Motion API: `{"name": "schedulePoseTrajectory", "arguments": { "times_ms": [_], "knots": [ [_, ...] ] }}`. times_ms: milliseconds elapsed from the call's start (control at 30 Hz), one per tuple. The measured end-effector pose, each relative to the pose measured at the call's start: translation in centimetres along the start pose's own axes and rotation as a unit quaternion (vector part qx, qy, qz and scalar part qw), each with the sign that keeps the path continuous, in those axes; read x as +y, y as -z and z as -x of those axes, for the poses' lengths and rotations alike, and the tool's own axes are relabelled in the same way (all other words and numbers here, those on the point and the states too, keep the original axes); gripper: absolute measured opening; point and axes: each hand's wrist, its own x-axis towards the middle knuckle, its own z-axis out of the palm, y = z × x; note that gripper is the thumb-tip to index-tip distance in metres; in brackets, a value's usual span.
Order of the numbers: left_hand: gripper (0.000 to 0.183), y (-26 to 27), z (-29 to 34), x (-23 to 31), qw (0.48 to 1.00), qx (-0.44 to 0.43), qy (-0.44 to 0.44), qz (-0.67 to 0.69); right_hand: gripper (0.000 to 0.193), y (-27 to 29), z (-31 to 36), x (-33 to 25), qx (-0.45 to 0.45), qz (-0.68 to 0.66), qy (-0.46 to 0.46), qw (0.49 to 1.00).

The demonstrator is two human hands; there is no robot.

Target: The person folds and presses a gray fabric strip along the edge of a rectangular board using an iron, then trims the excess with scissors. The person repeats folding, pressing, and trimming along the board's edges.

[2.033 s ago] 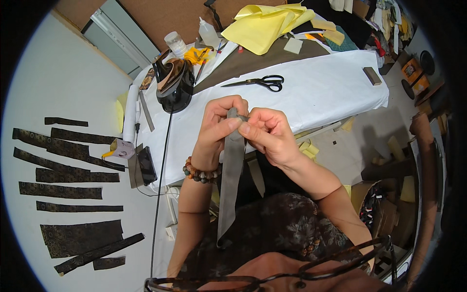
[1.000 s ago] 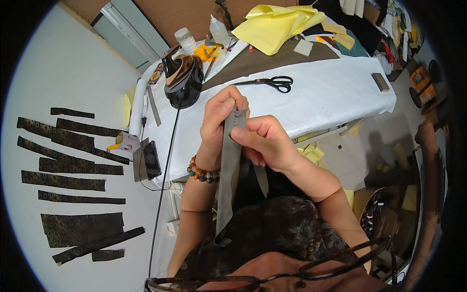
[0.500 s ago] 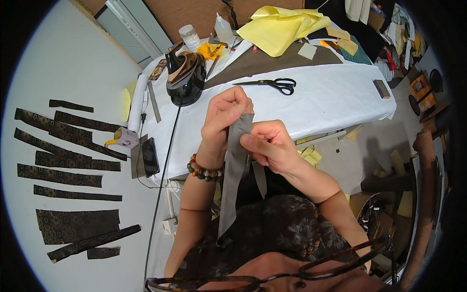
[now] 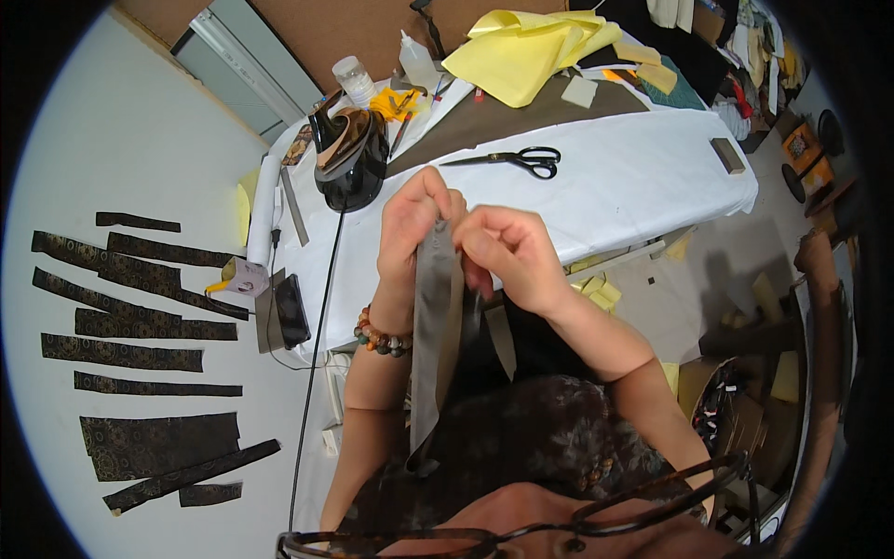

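Note:
A long grey fabric strip (image 4: 431, 335) hangs from my hands in front of my body, its lower end curling near my dark patterned clothes. My left hand (image 4: 410, 219), with a bead bracelet at the wrist, is closed and pinches the strip's top end. Close beside it, my right hand (image 4: 517, 256) is closed at the strip's upper right edge, thumb against curled fingers. What lies between those fingertips is partly hidden. A narrow, pointed grey end (image 4: 500, 345) hangs below my right hand. Beyond my hands, black-handled scissors (image 4: 526, 162) lie on the white-covered table (image 4: 615, 186).
A black steam iron (image 4: 352, 163) stands at the table's left, its cord running down past my left arm. Behind are clear bottles (image 4: 415, 58), yellow sheets (image 4: 521, 56) and brown fabric (image 4: 503, 116). A dark block (image 4: 727, 156) sits right; patterned strips (image 4: 121, 354) lie on the white surface left.
My right hand has shifted up and turned, its thumb coming off the strip's face to its edge. The strip now hangs straighter, slightly further left.

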Motion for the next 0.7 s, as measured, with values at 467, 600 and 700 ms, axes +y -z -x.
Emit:
{"name": "schedulePoseTrajectory", "arguments": {
  "times_ms": [467,600,700],
  "knots": [
    [0.029,-0.5,0.0,0.6,1.000,0.019,-0.006,-0.007,0.021,-0.3,-1.2,0.1,0.010,-0.086,-0.003,0.996],
    [0.023,-0.7,0.0,0.8,1.000,0.022,0.011,-0.013,0.020,-0.5,-1.2,0.5,0.025,-0.100,0.004,0.995],
    [0.021,-0.7,-0.2,1.1,0.998,0.033,0.026,-0.046,0.020,-0.7,-1.5,0.5,0.034,-0.080,0.015,0.996]
  ]
}}
